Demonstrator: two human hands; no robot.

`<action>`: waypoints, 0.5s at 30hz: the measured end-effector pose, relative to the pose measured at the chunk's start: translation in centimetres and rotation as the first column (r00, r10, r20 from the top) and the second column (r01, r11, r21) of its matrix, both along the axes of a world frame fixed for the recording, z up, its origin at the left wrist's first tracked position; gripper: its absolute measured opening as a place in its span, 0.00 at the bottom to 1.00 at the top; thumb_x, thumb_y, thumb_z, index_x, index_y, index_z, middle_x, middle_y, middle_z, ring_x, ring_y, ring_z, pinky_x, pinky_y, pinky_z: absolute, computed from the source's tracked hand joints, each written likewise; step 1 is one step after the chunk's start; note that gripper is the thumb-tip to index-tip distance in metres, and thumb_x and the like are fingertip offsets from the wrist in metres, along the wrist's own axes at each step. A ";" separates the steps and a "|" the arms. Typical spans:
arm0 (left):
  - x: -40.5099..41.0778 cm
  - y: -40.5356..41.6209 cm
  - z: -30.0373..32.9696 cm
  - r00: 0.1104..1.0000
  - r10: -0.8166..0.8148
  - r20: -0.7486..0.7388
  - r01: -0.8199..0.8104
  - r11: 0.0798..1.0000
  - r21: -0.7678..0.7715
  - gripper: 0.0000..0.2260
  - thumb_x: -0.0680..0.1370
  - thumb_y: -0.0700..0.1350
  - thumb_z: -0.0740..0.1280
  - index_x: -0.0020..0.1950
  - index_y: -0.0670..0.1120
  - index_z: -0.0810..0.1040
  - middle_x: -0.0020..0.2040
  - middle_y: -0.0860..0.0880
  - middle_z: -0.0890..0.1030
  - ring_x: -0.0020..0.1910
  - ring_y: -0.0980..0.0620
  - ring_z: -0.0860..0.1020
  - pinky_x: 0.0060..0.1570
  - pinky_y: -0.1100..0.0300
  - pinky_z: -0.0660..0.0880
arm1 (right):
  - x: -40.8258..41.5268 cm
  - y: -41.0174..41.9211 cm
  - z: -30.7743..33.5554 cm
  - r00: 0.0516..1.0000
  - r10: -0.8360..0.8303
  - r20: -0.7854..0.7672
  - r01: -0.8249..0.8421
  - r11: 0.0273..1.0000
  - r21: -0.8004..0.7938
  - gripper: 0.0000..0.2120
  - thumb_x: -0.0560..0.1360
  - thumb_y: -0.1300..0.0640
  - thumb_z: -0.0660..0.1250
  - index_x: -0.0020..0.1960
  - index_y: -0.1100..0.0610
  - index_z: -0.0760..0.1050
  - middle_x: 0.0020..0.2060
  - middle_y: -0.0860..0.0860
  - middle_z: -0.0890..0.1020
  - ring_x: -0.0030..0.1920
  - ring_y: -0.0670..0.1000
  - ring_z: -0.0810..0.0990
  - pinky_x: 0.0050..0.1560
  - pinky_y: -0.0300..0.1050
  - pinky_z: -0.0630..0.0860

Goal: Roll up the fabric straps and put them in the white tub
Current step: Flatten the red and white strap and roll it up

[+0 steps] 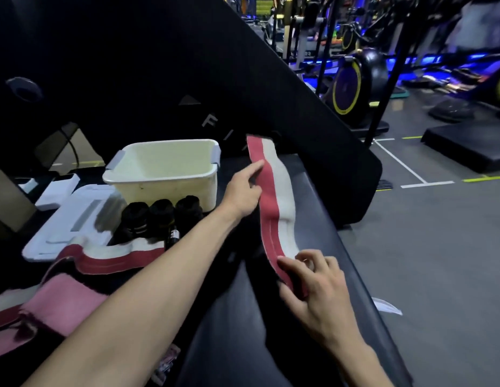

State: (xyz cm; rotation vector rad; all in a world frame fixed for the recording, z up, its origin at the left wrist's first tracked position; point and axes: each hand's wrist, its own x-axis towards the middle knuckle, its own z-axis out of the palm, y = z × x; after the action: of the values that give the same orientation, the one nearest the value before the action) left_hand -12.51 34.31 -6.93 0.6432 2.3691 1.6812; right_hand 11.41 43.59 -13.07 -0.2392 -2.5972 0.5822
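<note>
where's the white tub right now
In the head view the white tub sits left of centre on the dark surface, behind three black rolls and left of the left hand.

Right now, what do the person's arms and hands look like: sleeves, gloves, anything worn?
Both forearms are bare as far as the frame shows; no sleeves visible. Left hand and right hand are ungloved. No watch, wristband or ring can be made out, though motion blur limits fine detail.

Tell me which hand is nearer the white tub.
Left. The left hand rests on the red-and-white strap just right of the white tub; the right hand holds the strap's near end, much farther away.
</note>
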 end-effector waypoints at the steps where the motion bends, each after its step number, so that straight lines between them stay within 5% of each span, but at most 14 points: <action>1: -0.3 0.0 -1.8 0.999 0.014 0.040 -0.011 0.998 -0.066 0.31 0.74 0.29 0.62 0.75 0.48 0.73 0.69 0.50 0.79 0.65 0.52 0.79 0.68 0.53 0.75 | 0.0 -0.4 -0.7 1.000 -0.007 0.022 0.007 1.000 -0.003 0.19 0.70 0.39 0.67 0.59 0.39 0.79 0.52 0.43 0.76 0.48 0.51 0.72 0.46 0.49 0.73; 4: 0.3 -0.9 -6.9 0.995 0.059 0.083 -0.031 0.952 -0.304 0.24 0.75 0.33 0.67 0.68 0.48 0.81 0.64 0.50 0.82 0.63 0.48 0.81 0.65 0.58 0.75 | 0.7 -1.6 -2.7 0.996 -0.017 0.091 0.017 1.000 -0.009 0.18 0.69 0.38 0.67 0.57 0.39 0.80 0.50 0.43 0.77 0.45 0.52 0.74 0.43 0.45 0.72; 6: 1.5 -1.4 -8.2 0.992 0.110 0.070 -0.079 0.937 -0.341 0.19 0.76 0.33 0.66 0.64 0.47 0.84 0.58 0.54 0.82 0.54 0.51 0.83 0.55 0.69 0.73 | 1.0 -2.1 -3.4 0.992 -0.019 0.127 0.019 1.000 0.001 0.17 0.69 0.36 0.67 0.56 0.40 0.80 0.48 0.43 0.77 0.44 0.51 0.74 0.42 0.45 0.73; 8: 2.4 -1.4 -8.1 0.994 0.110 -0.022 -0.111 0.936 -0.334 0.20 0.77 0.31 0.63 0.64 0.45 0.83 0.62 0.52 0.80 0.57 0.51 0.81 0.52 0.73 0.69 | 0.9 -2.4 -3.6 0.989 -0.039 0.139 0.039 0.999 0.005 0.17 0.70 0.36 0.67 0.55 0.40 0.81 0.47 0.43 0.77 0.43 0.51 0.74 0.42 0.44 0.74; 12: 4.0 -2.0 -7.0 0.950 -0.079 -0.302 -0.060 0.902 -0.427 0.16 0.78 0.39 0.64 0.64 0.49 0.82 0.71 0.52 0.73 0.66 0.49 0.71 0.68 0.61 0.66 | 0.2 -3.2 -3.0 0.982 -0.098 0.160 0.096 0.995 0.017 0.17 0.69 0.35 0.66 0.51 0.42 0.82 0.44 0.43 0.77 0.42 0.50 0.73 0.38 0.42 0.75; 15: 6.0 -3.5 -6.6 0.873 -0.427 -0.234 0.183 0.732 -0.656 0.22 0.80 0.61 0.60 0.70 0.55 0.77 0.73 0.54 0.72 0.70 0.49 0.71 0.71 0.47 0.68 | -0.4 -3.7 -2.5 0.972 -0.138 0.189 0.133 0.990 0.042 0.18 0.70 0.35 0.64 0.52 0.42 0.82 0.43 0.43 0.77 0.43 0.50 0.72 0.36 0.43 0.75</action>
State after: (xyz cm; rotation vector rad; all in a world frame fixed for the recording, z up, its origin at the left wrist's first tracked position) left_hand -6.50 30.85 -13.58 1.2124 2.6334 0.5967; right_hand 11.04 39.86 -15.58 -0.4809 -2.7441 0.4940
